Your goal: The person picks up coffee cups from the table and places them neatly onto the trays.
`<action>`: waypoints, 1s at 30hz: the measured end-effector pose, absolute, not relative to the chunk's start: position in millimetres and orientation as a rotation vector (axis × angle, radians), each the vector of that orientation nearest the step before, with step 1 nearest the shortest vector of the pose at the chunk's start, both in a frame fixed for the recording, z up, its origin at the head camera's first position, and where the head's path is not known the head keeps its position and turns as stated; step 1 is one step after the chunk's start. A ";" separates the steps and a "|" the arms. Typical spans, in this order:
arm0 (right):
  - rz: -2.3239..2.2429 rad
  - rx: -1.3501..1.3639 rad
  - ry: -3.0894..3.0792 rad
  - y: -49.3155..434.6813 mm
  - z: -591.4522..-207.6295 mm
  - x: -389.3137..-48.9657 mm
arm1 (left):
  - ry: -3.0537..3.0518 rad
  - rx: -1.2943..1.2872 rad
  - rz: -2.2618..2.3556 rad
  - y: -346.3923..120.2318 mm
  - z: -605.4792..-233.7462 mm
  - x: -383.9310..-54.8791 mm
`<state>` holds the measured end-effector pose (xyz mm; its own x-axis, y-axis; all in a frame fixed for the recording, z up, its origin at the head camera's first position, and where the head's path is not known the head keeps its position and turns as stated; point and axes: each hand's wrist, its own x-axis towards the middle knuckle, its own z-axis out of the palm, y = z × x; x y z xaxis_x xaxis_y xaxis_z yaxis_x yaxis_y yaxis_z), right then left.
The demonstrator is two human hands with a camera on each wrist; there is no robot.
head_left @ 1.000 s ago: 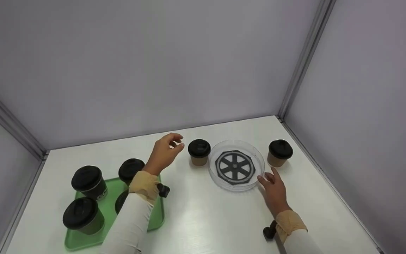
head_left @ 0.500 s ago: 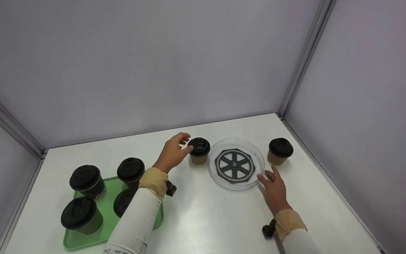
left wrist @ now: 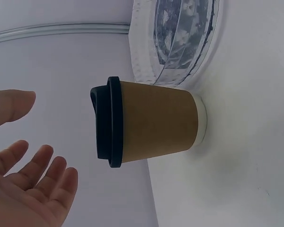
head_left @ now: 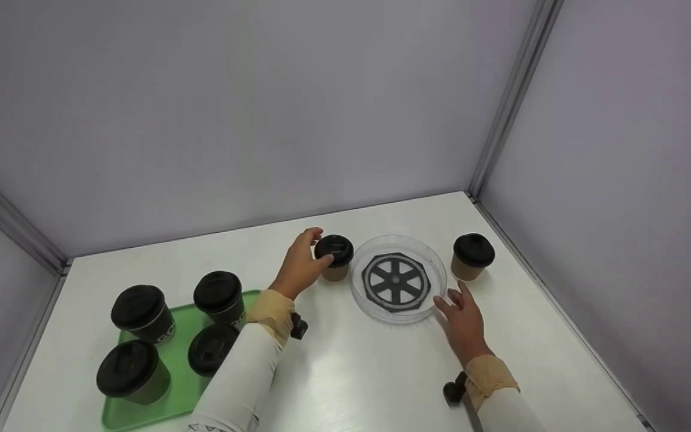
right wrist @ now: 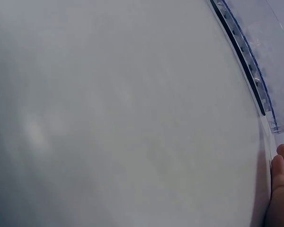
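A small brown paper cup with a black lid stands upright on the white table. My left hand is at its left side with thumb and fingers parted; in the left wrist view a gap shows between the fingers and the lid. Just right of this cup sits a round clear plastic dish with a black spoked wheel shape visible in it. My right hand lies by the dish's right edge, fingers loosely bent and holding nothing; whether it touches the dish I cannot tell.
Another lidded brown cup stands right of the dish. At the left, a green tray carries several larger black-lidded cups, partly behind my left forearm. Grey panels wall the table at the back and sides.
My left hand has moved right, from apart to beside the brown cup, its thumb now in front of the lid. My right hand has stayed near the dish. The view has shifted slightly.
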<state>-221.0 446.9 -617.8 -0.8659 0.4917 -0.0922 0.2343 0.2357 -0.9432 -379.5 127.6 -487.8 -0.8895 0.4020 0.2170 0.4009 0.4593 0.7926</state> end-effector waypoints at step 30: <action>1.690 -0.754 -2.251 441.9 -616.5 -220.3 | 2.758 0.574 1.471 158.2 -543.9 -392.3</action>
